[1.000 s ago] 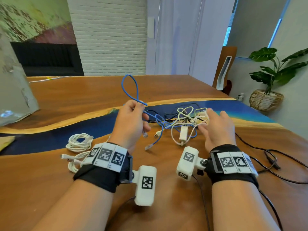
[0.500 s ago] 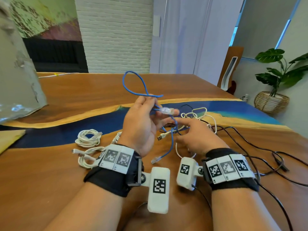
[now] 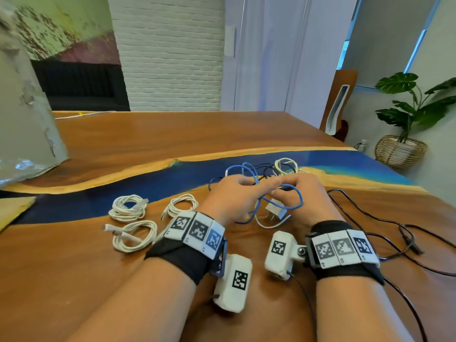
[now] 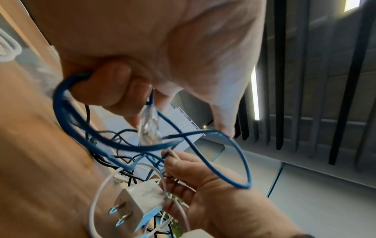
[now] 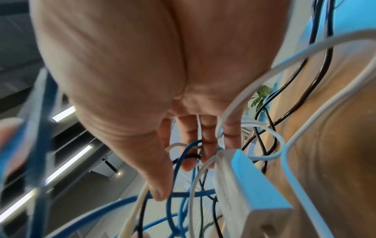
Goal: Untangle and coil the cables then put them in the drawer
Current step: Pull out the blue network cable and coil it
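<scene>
**Wooden table, blue cable half out of the knot**

Nearest, the left hand [image 3: 232, 197] curls round the blue cable [image 3: 278, 206], its clear plug [image 4: 149, 127] hanging below the fingers. Just beyond, the right hand [image 3: 302, 193] pinches a white lead in the tangle [image 3: 274, 174]. Loops trail rightward into that knot.
</scene>
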`<state>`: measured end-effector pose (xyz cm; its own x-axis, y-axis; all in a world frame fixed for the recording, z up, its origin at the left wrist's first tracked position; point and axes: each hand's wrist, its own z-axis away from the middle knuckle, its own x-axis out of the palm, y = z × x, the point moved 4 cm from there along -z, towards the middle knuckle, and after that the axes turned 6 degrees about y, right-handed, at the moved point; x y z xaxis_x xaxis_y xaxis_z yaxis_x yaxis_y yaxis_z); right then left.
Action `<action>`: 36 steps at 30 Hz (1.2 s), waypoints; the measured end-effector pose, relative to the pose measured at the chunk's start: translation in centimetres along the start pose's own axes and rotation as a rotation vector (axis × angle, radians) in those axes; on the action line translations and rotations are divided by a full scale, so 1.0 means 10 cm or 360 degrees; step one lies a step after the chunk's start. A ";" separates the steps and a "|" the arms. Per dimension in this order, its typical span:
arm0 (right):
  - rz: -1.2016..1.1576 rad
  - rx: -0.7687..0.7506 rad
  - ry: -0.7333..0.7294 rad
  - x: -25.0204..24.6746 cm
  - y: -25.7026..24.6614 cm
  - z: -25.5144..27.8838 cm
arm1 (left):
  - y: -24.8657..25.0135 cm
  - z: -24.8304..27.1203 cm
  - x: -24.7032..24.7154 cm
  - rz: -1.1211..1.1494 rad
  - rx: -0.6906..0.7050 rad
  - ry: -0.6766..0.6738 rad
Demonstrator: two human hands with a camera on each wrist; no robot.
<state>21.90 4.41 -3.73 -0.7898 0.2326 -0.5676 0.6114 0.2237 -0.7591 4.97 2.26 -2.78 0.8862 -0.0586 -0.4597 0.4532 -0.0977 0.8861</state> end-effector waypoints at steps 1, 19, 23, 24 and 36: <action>-0.0028 -0.0005 0.0018 -0.01 0.00 0.00 | 0.02 -0.01 0.00 -0.0024 -0.0021 -0.0031; -0.0338 0.0510 0.0538 -0.24 0.17 0.00 | -0.21 0.07 -0.53 0.0901 -0.0244 0.0667; -0.0246 0.0403 0.0439 -0.21 0.09 0.00 | 0.04 0.15 -0.62 0.1134 -0.0001 0.0697; -0.0194 0.0362 0.0470 -0.21 0.05 0.01 | 0.09 0.17 -0.63 0.1154 0.0046 0.0701; -0.0572 -0.0026 0.0172 0.08 -0.21 -0.02 | -0.08 0.25 -0.70 0.1050 0.0048 0.0664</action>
<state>20.03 4.34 -2.54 -0.9448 0.2352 -0.2283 0.2977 0.3241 -0.8980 -1.86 0.24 -0.37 0.9374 0.2638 0.2273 -0.1774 -0.1997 0.9637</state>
